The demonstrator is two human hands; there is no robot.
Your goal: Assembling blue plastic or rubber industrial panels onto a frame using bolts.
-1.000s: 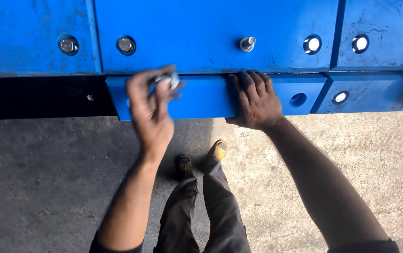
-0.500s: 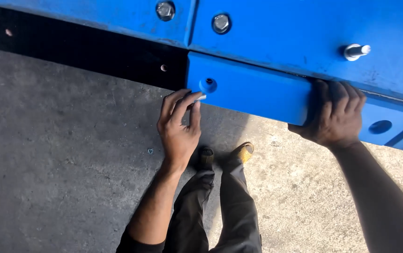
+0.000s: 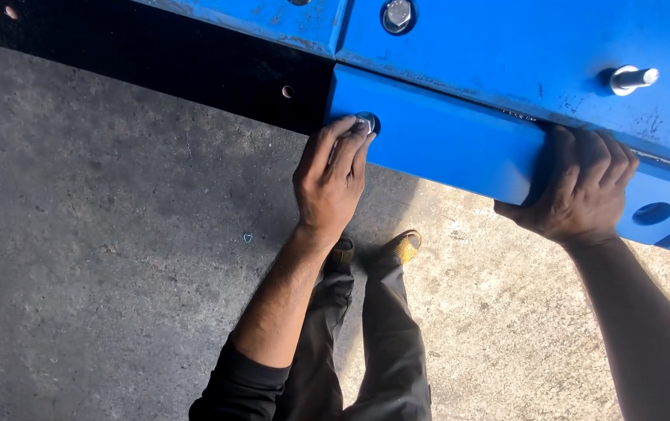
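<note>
My left hand point(image 3: 330, 178) pinches a silver bolt point(image 3: 365, 121) with its fingertips, at a hole in the left end of a blue metal plate point(image 3: 444, 144). My right hand point(image 3: 575, 189) grips the lower edge of that same plate further right, fingers curled over its face. The plate lies against a larger blue steel frame point(image 3: 506, 39) above it.
Bolts sit in the frame: a hex head point(image 3: 397, 14) at the top and a protruding threaded end point(image 3: 633, 77) at the right. An empty hole point(image 3: 652, 213) shows beside my right hand. A black beam point(image 3: 195, 66) runs left. Below are my legs, shoes point(image 3: 405, 245) and concrete floor point(image 3: 101, 273).
My left hand has risen from below the plate to its left hole, with the bolt at its fingertips. The view has shifted left and closer. My right hand keeps its grip.
</note>
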